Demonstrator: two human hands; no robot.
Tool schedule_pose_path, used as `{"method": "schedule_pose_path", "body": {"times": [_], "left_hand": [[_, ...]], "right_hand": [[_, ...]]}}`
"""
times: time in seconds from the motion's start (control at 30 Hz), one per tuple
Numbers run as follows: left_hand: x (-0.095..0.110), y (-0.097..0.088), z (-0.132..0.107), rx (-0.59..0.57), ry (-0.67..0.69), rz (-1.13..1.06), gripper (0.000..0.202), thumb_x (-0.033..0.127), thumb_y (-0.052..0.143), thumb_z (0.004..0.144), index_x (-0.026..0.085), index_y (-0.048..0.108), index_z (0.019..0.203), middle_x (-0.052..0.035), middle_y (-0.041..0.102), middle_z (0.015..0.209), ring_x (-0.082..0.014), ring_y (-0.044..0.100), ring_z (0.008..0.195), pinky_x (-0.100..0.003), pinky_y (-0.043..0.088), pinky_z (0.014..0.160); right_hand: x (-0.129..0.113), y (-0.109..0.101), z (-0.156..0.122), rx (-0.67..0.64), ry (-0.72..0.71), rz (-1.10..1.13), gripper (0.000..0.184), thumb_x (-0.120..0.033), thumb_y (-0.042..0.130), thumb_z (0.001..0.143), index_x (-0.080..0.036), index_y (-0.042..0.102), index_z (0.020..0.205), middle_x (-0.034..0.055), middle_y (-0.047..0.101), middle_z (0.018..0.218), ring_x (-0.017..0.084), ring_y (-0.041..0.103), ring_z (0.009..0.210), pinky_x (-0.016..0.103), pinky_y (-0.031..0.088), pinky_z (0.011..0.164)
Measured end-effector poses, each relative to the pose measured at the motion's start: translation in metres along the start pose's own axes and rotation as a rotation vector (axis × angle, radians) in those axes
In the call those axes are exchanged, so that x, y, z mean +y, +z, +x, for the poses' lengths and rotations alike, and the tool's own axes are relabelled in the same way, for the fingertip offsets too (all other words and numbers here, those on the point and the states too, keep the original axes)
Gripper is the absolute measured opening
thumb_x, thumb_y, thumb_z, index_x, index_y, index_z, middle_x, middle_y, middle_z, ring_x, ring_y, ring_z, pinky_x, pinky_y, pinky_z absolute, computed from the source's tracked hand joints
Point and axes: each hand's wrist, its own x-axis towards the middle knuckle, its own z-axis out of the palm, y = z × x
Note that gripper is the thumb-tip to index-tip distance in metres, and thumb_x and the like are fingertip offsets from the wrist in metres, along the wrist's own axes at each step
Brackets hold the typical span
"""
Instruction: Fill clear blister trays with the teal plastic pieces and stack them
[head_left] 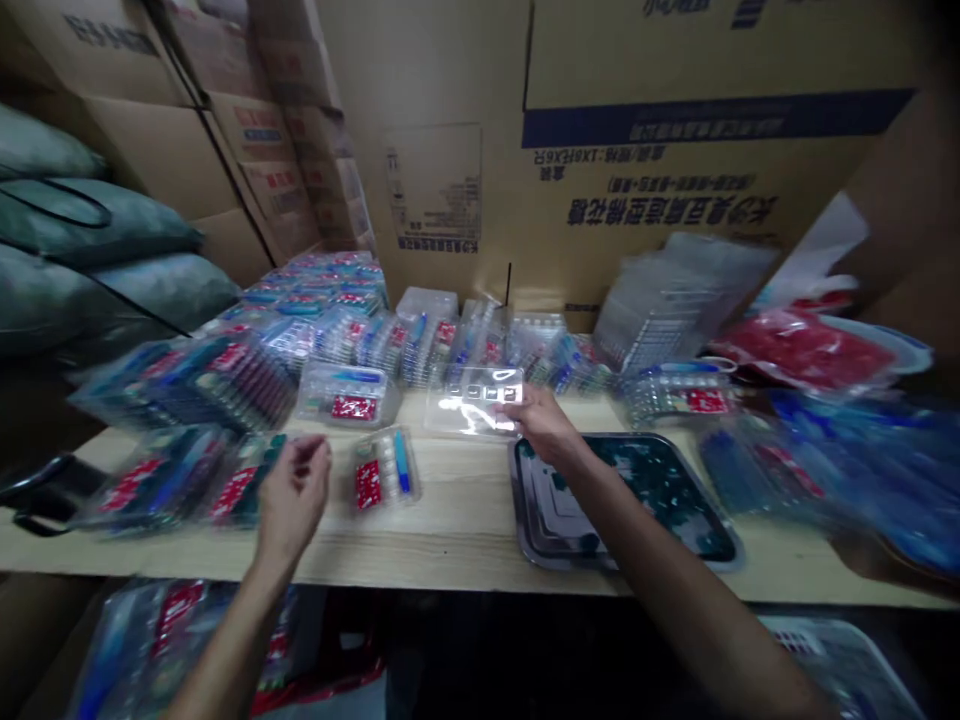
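Note:
My right hand (541, 422) grips the edge of a clear plastic blister tray (474, 400) lying at the back of the pine tabletop (457, 535). My left hand (294, 495) hangs just above the table, fingers curled together, with nothing visible in them. Beside it on the left lies a blister pack with a red label (234, 492). A smaller pack holding a blue item (384, 468) lies to its right, apart from the hand. Below my right forearm sits a dark metal tray (622, 500) with glare across it.
Many blister packs (337, 335) crowd the back of the table. Bags of red and blue goods (810, 350) pile up on the right. Cardboard cartons (600, 170) and grey-green sacks (90, 225) stand behind. Below the table are more packs (172, 640) and a white basket (840, 665).

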Motion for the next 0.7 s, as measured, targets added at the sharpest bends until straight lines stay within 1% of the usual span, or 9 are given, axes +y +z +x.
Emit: {"method": "schedule_pose_path", "body": {"times": [0.07,0.13,0.23,0.3,0.37,0.43,0.53,0.6,0.7], "left_hand": [[0.041,0.030,-0.034,-0.212,-0.093,-0.447,0.060,0.065,0.053,0.080,0.022,0.052,0.121,-0.0142,0.071,0.105,-0.0295,0.070,0.095,-0.046,0.056,0.082],[0.077,0.063,-0.065,-0.330,-0.158,-0.725,0.063,0.059,0.063,0.076,0.025,0.046,0.127,-0.0108,0.071,0.103,-0.0244,0.071,0.089,-0.041,0.057,0.080],[0.104,0.102,-0.088,-0.204,-0.181,-0.878,0.068,0.051,0.063,0.079,0.030,0.033,0.136,-0.0088,0.067,0.110,-0.0176,0.070,0.088,-0.034,0.056,0.079],[0.101,0.116,-0.086,-0.127,-0.193,-0.876,0.075,0.045,0.064,0.076,0.030,0.028,0.141,-0.0073,0.065,0.108,-0.0135,0.067,0.075,-0.030,0.055,0.071],[0.088,0.121,-0.074,-0.179,-0.214,-0.815,0.086,0.039,0.066,0.072,0.029,0.022,0.146,-0.0059,0.064,0.105,-0.0104,0.061,0.060,-0.027,0.053,0.061],[0.076,0.123,-0.061,-0.337,-0.211,-0.627,0.088,0.033,0.063,0.072,0.024,0.020,0.149,-0.0085,0.064,0.106,-0.0126,0.059,0.058,-0.030,0.052,0.056],[0.072,0.123,-0.060,-0.396,-0.020,-0.182,0.082,0.027,0.057,0.075,0.019,0.026,0.151,-0.0197,0.054,0.132,-0.0287,0.066,0.099,-0.046,0.055,0.082],[0.078,0.126,-0.074,-0.328,0.185,0.082,0.074,0.026,0.055,0.079,0.020,0.032,0.150,-0.0194,0.036,0.151,-0.0364,0.040,0.137,-0.053,0.040,0.106],[0.086,0.135,-0.103,-0.427,0.405,0.289,0.060,0.034,0.047,0.088,0.026,0.040,0.147,-0.0106,0.031,0.158,-0.0331,0.015,0.150,-0.055,0.023,0.117]], "right_hand": [[0.007,0.003,-0.020,-0.023,0.056,0.184,0.034,-0.023,0.071,0.064,-0.018,0.054,0.092,0.0049,0.073,0.078,0.018,0.069,0.069,0.026,0.048,0.060],[0.021,0.011,-0.043,-0.016,0.095,0.283,0.039,-0.026,0.073,0.063,-0.019,0.053,0.095,0.0051,0.074,0.079,0.019,0.071,0.072,0.027,0.050,0.064],[0.047,0.022,-0.082,0.047,0.056,0.217,0.034,-0.033,0.068,0.073,-0.021,0.052,0.101,0.0035,0.073,0.082,0.019,0.070,0.074,0.031,0.052,0.068],[0.061,0.021,-0.108,0.040,-0.007,-0.080,0.029,-0.031,0.060,0.081,-0.021,0.054,0.107,0.0024,0.071,0.081,0.018,0.067,0.074,0.033,0.052,0.072],[0.067,0.008,-0.131,-0.018,-0.070,-0.492,0.030,-0.025,0.055,0.085,-0.019,0.056,0.114,0.0032,0.070,0.084,0.019,0.066,0.080,0.034,0.051,0.080],[0.064,-0.015,-0.146,-0.056,-0.103,-0.860,0.028,-0.020,0.050,0.088,-0.018,0.060,0.114,0.0057,0.069,0.092,0.020,0.064,0.090,0.034,0.047,0.088],[0.051,-0.061,-0.148,0.080,-0.062,-1.263,0.031,-0.015,0.042,0.091,-0.016,0.061,0.116,0.0121,0.064,0.111,0.023,0.058,0.105,0.033,0.043,0.093],[0.046,-0.090,-0.140,0.256,0.012,-1.456,0.038,-0.016,0.042,0.092,-0.015,0.056,0.127,0.0166,0.056,0.126,0.027,0.052,0.114,0.037,0.041,0.094],[0.048,-0.117,-0.124,0.362,0.086,-1.599,0.049,-0.027,0.047,0.092,-0.020,0.046,0.141,0.0177,0.043,0.142,0.034,0.043,0.121,0.044,0.039,0.094]]}}
